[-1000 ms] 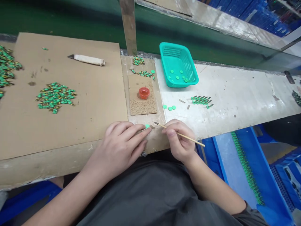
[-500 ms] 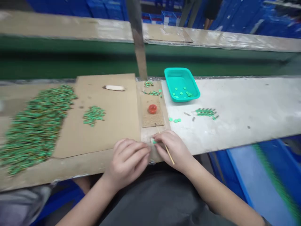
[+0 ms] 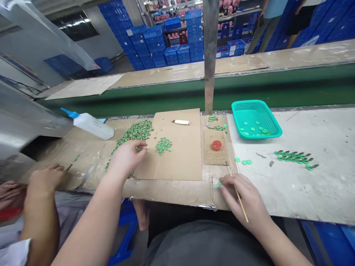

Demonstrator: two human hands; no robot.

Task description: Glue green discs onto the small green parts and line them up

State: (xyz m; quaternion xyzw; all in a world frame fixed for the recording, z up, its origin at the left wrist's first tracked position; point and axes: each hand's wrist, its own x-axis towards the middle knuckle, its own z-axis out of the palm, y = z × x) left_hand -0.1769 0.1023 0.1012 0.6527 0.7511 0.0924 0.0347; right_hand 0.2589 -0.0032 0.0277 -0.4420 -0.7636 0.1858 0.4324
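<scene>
My right hand (image 3: 245, 195) is closed around a thin wooden brush (image 3: 240, 205), its dark tip pointing toward the cork board (image 3: 215, 159). The same hand pinches a small green disc (image 3: 219, 184) at the table's front edge. Over the large pile of small green pieces (image 3: 138, 129) is my left hand (image 3: 126, 157), thumb and forefinger bent together; whatever is between them is too small to make out. A smaller heap of green pieces (image 3: 163, 145) lies beside it on the cardboard sheet (image 3: 183, 159). A red cup (image 3: 216, 145) sits on the cork board.
A turquoise basket (image 3: 256, 137) holds several green discs. Discs with dark stems (image 3: 295, 157) stand in rows at right, near loose discs (image 3: 244, 162). A white-handled tool (image 3: 181, 122) and a glue bottle (image 3: 94, 126) lie behind. A co-worker's hand (image 3: 46, 179) works at left. A post (image 3: 210, 55) rises behind.
My left hand has left its place beside my right hand and moved left to the large pile. My right hand keeps the brush and disc. The view has swung left, showing the bottle and co-worker.
</scene>
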